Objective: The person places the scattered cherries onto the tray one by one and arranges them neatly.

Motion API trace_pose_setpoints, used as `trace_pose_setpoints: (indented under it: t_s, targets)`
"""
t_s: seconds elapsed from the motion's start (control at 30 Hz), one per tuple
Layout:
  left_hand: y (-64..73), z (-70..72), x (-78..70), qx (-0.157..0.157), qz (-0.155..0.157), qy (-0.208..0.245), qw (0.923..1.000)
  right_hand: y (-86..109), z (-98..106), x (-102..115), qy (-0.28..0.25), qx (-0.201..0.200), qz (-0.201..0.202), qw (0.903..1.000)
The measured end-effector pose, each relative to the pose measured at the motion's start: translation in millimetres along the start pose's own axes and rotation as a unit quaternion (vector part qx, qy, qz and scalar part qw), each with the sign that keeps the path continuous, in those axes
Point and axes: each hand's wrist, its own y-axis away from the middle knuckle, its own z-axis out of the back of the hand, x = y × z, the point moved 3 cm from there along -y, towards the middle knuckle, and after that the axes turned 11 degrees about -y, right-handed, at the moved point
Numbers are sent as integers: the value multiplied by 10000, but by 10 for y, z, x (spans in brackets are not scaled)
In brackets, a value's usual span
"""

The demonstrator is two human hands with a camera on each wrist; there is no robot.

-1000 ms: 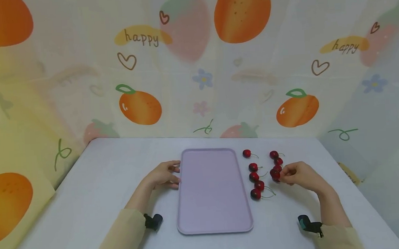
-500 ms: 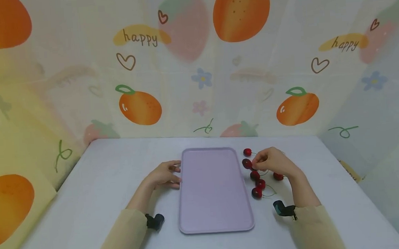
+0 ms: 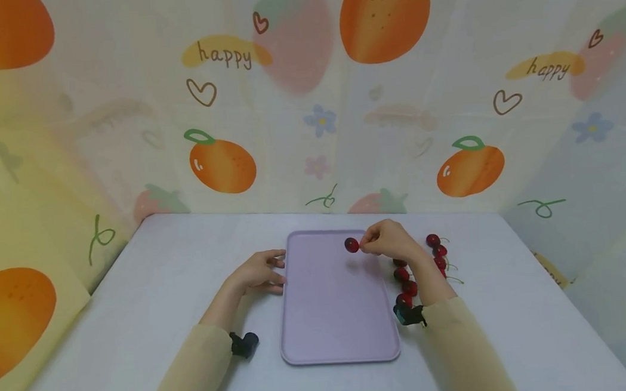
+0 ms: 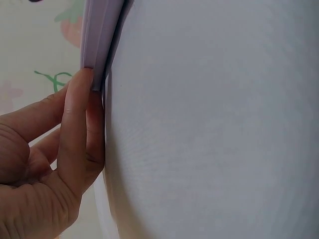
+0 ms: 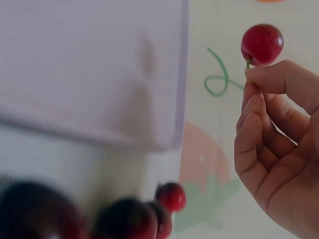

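Observation:
My right hand (image 3: 388, 240) pinches a dark red cherry (image 3: 351, 245) by its stem, above the far right part of the lilac tray (image 3: 336, 313). In the right wrist view the held cherry (image 5: 262, 44) hangs clear of the tray, its short green stem between thumb and finger. My left hand (image 3: 258, 273) rests beside the tray's left edge, its fingertips touching the rim. The left wrist view has those fingers (image 4: 76, 124) fairly straight against the tray rim (image 4: 102, 42).
Right of the tray lies a column of cherries (image 3: 401, 275), partly hidden by my right forearm. Farther right is a second column of cherries (image 3: 433, 241) with green stems. Everything stands on a white table (image 3: 187, 251) against a fruit-print cloth.
My right hand has carried the cherry leftward from the right-hand column, across the nearer column, to above the tray. The left hand stays at the tray's edge.

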Motion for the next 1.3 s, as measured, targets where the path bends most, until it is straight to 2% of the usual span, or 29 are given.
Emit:
trace_pose_setpoints:
  t_s: [0.13,0.37,0.5,0.73,1.03,1.3]
  targets:
    - [-7,-4,0,18,6,-20,10000,-133,-113,86,66,-10,104,9999]
    - [-2,11,-7,19,24,-34,10000,-344,-375,272,-84,60,47,9999]
    - [0,11,-14,-25,48,-66,10000,-469,-519,358,23,-30,13,10000]
    - [-17,7,-12,-107,134,-180,9997,-638,-721,351,120,-417,-192,9989]
    - [-20,11,-21,-102,95,-133,9998,-673,-921,336,-163,-1326,-346,9904]
    - [-15,-5,-5,-7,-25,-36,10000,-707,-1039,207,-626,-1564,-590,9839]
